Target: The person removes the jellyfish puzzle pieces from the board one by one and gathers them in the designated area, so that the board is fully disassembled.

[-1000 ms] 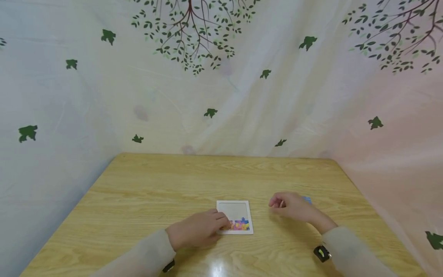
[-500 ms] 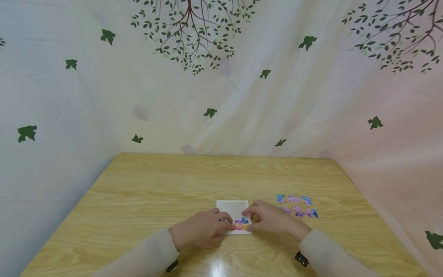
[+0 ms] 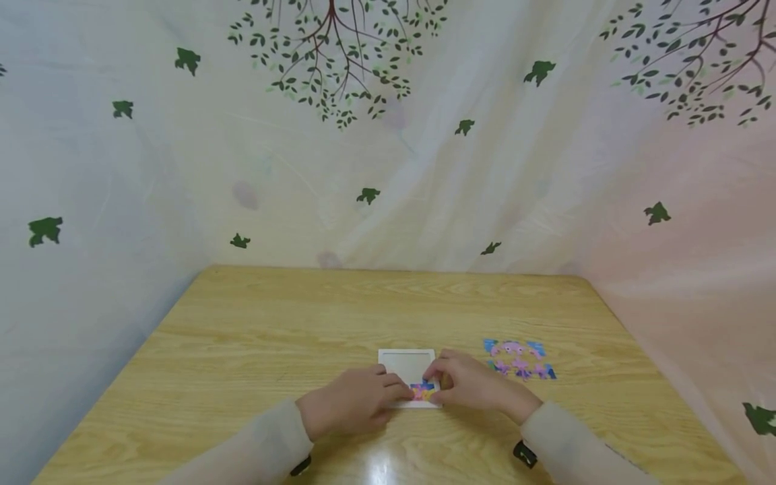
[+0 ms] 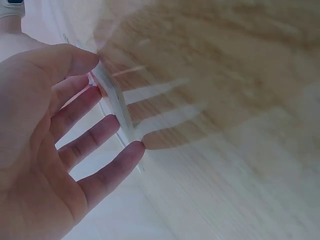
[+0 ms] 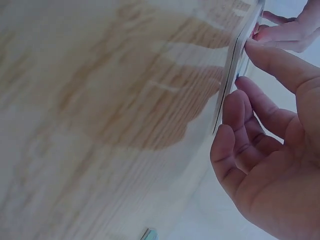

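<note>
A small white puzzle tray lies on the table, with colourful jigsaw pieces along its near side and bare backing beyond them. My left hand touches the tray's left side. In the left wrist view its fingers are spread along the white edge, thumb toward the near end. At the right side, the thumb and forefinger of my right hand rest apart at the rim, beside the pieces. Its other fingers bend loosely by the edge in the right wrist view. Both hands partly cover the tray and some pieces.
Several loose pink and blue puzzle pieces lie in two rows right of the tray. The wooden table ends at a pale curtain printed with branches and green birds, which surrounds its back and sides.
My right hand has come left from over the loose pieces to the tray's right side, uncovering those pieces. Over the last half second both hands have stayed almost still; the left fingers shifted slightly.
</note>
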Demonstrator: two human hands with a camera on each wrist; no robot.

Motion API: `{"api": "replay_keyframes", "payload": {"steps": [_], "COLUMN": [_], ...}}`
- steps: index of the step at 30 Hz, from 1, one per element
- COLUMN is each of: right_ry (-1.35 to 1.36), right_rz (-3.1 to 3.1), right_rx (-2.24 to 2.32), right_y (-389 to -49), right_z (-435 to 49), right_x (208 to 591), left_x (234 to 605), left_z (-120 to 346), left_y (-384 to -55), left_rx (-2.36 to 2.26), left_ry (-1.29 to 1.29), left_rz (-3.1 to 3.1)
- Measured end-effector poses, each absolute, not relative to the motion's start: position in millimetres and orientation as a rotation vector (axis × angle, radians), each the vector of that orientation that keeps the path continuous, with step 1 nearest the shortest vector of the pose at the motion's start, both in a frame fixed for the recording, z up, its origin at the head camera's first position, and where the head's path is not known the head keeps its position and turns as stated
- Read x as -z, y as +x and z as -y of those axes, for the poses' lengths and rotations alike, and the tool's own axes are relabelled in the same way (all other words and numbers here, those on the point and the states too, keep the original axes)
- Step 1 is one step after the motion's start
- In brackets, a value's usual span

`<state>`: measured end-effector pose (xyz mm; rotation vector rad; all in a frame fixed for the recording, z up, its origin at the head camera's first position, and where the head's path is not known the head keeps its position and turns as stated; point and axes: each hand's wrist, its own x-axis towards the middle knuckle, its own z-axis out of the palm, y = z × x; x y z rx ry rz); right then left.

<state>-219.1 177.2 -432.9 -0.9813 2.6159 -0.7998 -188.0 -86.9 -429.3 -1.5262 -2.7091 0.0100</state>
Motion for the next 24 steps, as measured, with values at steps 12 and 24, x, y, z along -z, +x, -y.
{"api": "replay_keyframes", "payload": {"steps": [12, 24], "right_ry": [-0.955, -0.909], "right_rz": [-2.538, -2.454], "right_rx": [0.903, 0.977], "right_y": [-224.6, -225.8], "right_z": [-174.4, -172.7], "right_x": [437.6, 436.4], "left_x": [427.2, 427.7], "left_z": [87.9, 87.1], "left_y": [-186.4, -186.6], "left_rx": [-0.039, -0.059], "left_ry": [-1.536, -1.520], "left_rz": [2.700, 2.707]}}
